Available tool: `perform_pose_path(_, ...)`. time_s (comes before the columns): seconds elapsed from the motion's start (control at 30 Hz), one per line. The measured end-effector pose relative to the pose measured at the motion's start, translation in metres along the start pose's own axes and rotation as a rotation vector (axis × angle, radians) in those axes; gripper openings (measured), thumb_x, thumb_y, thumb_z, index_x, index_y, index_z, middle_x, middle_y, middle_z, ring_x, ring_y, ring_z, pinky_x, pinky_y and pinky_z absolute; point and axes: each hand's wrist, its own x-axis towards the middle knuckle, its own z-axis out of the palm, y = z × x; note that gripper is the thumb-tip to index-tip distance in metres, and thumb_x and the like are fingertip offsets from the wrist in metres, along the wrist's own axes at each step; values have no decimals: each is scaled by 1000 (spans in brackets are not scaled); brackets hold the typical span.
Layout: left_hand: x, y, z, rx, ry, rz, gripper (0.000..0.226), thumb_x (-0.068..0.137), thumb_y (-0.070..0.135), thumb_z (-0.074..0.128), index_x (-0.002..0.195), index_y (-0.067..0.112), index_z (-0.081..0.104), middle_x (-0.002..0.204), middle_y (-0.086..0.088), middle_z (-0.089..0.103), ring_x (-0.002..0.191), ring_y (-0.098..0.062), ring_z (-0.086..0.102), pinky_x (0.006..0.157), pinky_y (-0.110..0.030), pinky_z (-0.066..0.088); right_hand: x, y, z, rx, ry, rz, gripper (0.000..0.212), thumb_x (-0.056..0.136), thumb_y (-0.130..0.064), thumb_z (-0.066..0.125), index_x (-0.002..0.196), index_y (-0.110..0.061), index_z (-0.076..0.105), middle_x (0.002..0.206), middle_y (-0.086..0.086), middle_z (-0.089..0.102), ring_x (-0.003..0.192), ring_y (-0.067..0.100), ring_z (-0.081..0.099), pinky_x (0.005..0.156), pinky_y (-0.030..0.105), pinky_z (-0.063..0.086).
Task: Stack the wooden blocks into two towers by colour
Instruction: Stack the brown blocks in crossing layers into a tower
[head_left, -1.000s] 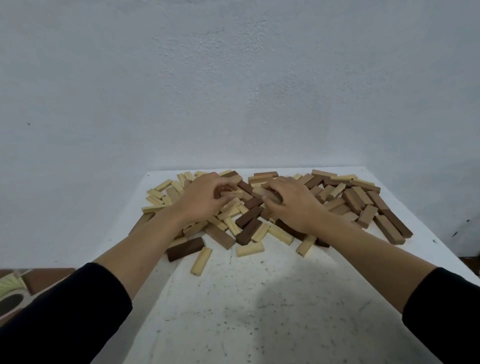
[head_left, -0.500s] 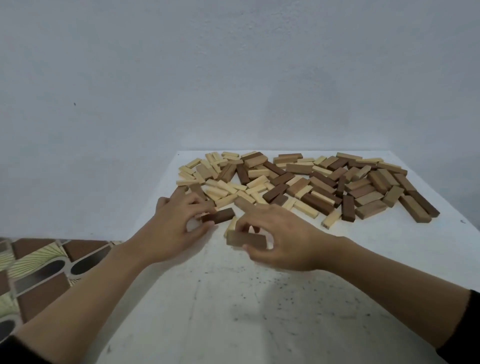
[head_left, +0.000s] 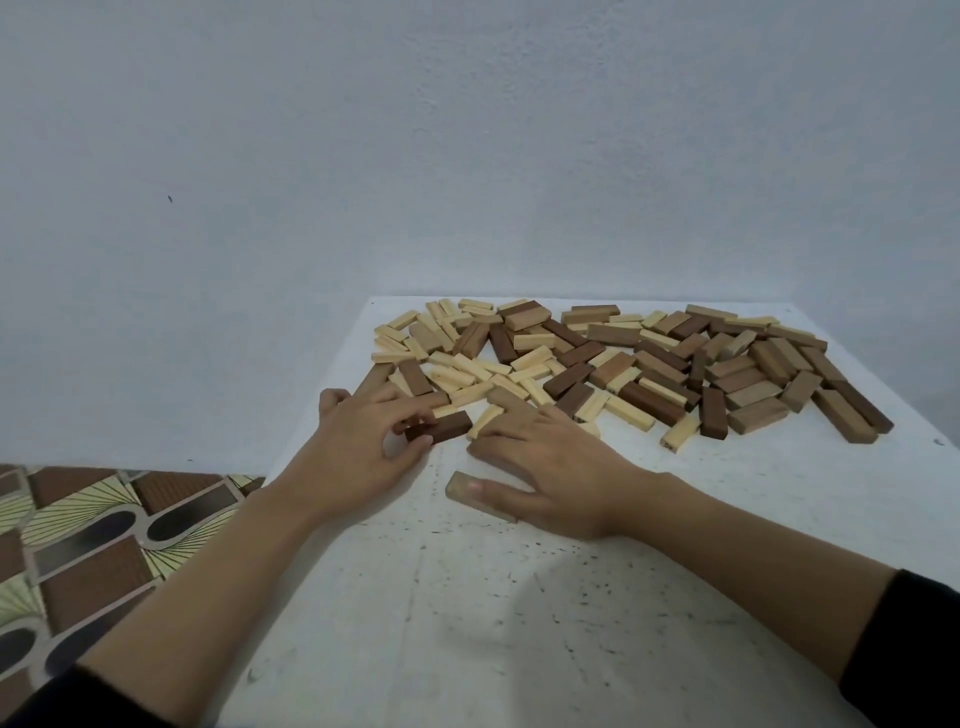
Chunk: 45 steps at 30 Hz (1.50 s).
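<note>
- The left hand (head_left: 358, 452) lies at the near left edge of the pile; its fingers are narrow, thumb and fingertips pinching the near end of a dark brown block (head_left: 444, 426); that block lies flat on the worktop (head_left: 519, 623), just in front of the pile
- The right hand (head_left: 550, 462) sits just beside the left, palm down; its thumb lies along the top of a mid-brown block (head_left: 460, 488), which rests flat on the worktop nearer the person than the other blocks; the other fingers are curled close on the far side of this block, so the hand appears to grip it, though the far contact is hidden
- The right index finger reaches forward to the near edge of the pile
- The pile of wooden blocks (head_left: 623, 364) spreads across the far half of the worktop; pale blocks gather more on the left, brown and dark brown ones more on the right, with the colours mixed in the middle; most lie flat, some overlap; no tower stands yet
- The worktop is white and speckled with dark flecks; a pale wall (head_left: 467, 156) rises behind it
- A patterned floor (head_left: 78, 545) in brown, black and yellow-green shows at the lower left
- Black sleeves (head_left: 909, 639) cover both forearms near the bottom corners
</note>
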Motion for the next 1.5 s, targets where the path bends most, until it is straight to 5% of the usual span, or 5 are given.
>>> perform_pose_path(0.3, -7, -5, -16, -50, -51, -69, 44, 79, 62, 49, 102, 36, 76, 88, 17, 62, 90, -2, 60, 94, -47, 43, 21, 11, 4, -129, -9, 75, 49, 108, -47, 28, 142, -21, 54, 126, -5, 52, 116, 12, 47, 94, 36, 35)
perform_pose_path(0.57, -23, -1, -24, -137, -136, -21, 21, 89, 46, 68, 108, 37, 75, 96, 19, 64, 98, -6, 62, 87, -31, 49, 31, 9, 4, -130, -9, 124, 52, 108, -49, 22, 141, -24, 53, 131, -6, 50, 124, 10, 40, 103, 43, 31)
perform_pose_path(0.83, -28, 13, -24, -161, -136, -75, 18, 92, 37, 74, 109, 32, 76, 92, 18, 66, 94, -1, 61, 83, -23, 46, -5, 0, -3, 87, 30, 50, 52, 94, -70, 42, 120, -31, 63, 109, -21, 57, 99, -3, 47, 92, 30, 31)
perform_pose_path(1.17, -41, 37, -28, -232, -218, -83, 14, 85, 42, 78, 97, 35, 80, 90, 23, 73, 94, -2, 67, 87, -27, 51, -24, 17, 11, 149, 141, -52, 26, 98, -29, 61, 121, -36, 70, 121, -12, 53, 109, 14, 48, 92, 41, 45)
perform_pose_path(1.5, -13, 38, -22, -200, -311, -43, 66, 58, 63, 89, 114, 35, 67, 102, 24, 62, 102, 0, 59, 86, -18, 47, -1, 12, 16, 138, 215, -90, 20, 96, -12, 64, 114, -13, 73, 110, -3, 73, 104, 19, 64, 85, 47, 50)
